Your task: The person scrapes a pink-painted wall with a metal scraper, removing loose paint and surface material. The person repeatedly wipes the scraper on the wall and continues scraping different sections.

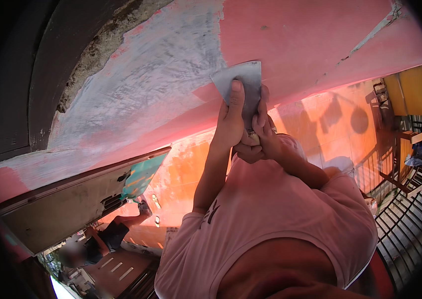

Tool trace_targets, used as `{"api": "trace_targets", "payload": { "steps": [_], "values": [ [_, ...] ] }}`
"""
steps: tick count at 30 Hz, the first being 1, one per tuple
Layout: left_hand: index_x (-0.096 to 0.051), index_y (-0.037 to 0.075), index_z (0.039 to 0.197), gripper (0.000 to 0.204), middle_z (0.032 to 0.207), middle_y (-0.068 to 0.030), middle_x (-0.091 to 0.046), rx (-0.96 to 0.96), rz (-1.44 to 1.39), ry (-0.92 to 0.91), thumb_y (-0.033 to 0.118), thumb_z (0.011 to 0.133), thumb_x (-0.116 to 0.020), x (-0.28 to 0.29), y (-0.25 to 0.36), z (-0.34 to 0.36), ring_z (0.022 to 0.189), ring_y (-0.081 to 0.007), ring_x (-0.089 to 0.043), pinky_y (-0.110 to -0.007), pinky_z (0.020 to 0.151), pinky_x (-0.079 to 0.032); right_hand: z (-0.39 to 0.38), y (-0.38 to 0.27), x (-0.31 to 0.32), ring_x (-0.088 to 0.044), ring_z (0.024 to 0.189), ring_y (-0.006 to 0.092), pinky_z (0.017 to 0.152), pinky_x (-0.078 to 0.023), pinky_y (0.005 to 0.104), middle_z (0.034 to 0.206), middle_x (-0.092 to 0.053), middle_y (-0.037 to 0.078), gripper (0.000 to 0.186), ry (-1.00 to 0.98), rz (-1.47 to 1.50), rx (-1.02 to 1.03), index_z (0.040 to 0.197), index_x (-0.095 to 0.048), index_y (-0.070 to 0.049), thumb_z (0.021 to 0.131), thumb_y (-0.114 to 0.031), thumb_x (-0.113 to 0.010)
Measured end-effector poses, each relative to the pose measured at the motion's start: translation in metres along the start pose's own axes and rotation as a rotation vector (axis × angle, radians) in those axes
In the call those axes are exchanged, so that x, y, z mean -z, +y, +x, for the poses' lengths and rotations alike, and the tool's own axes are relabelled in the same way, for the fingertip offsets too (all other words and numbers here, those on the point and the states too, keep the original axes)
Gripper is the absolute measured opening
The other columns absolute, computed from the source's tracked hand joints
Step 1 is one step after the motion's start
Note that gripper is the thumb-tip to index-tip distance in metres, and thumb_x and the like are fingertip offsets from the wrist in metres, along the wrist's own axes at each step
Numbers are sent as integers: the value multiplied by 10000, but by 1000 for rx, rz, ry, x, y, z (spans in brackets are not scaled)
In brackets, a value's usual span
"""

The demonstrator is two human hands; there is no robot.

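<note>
A wide metal scraper (248,74) is held up against the pink wall (310,40), its flared edge at or close to the border of a scraped grey-white patch (156,65). My left hand (231,122) is closed on the scraper, the thumb pressed flat along the blade. From the other side my right hand (265,132) is closed round the lower part, fingers along the blade's edge. Most of the handle is hidden by both hands.
Left of the patch, a dark frame (16,79) borders broken, rough plaster (96,60). A crack (370,37) runs through the wall at upper right. Below lie orange floor tiles (186,164), a seated person (106,239), a wooden chair (405,169) and metal bars (405,239).
</note>
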State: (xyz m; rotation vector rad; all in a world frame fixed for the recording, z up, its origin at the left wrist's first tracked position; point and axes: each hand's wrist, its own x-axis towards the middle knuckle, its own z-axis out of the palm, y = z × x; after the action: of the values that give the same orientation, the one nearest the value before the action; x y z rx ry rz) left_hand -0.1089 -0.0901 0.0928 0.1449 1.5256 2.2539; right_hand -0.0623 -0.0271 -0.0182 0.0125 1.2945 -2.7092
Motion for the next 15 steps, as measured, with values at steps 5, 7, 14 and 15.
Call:
{"api": "trace_targets", "payload": {
  "steps": [5, 7, 14, 15],
  "values": [
    [-513, -28, 967, 683, 574, -82, -506, 37, -16, -24, 631, 991, -336, 2, 6, 2, 477, -202, -566, -345, 507, -527, 7, -1, -16, -298, 457, 69, 391, -243, 229, 613, -331, -8, 647, 276, -307, 187, 888, -371, -92, 958, -721, -240],
    [-514, -27, 955, 671, 574, -83, -507, 39, -54, -95, 623, 993, -350, 9, -4, 2, 471, -202, -563, -346, 499, -524, -5, -26, -1, -385, 553, 68, 444, -313, 227, 729, -404, 3, 617, 42, -183, -3, 1028, -383, -78, 981, -681, -261],
    [-510, -15, 913, 674, 544, -78, -477, 103, -44, -131, 627, 999, -322, -5, 19, 2, 432, -197, -524, -324, 501, -507, -17, -51, -11, -516, 804, 112, 658, -447, 255, 1011, -499, 61, 634, -66, -190, -24, 1391, -294, -75, 1023, -591, -278],
    [-511, -15, 913, 679, 541, -78, -476, 106, -43, -150, 630, 998, -320, -3, 12, 4, 429, -197, -520, -321, 499, -505, -19, -47, -7, -518, 860, 135, 717, -449, 275, 1059, -493, 78, 640, -26, -241, 9, 1431, -246, -76, 1028, -572, -284]
  ]
}}
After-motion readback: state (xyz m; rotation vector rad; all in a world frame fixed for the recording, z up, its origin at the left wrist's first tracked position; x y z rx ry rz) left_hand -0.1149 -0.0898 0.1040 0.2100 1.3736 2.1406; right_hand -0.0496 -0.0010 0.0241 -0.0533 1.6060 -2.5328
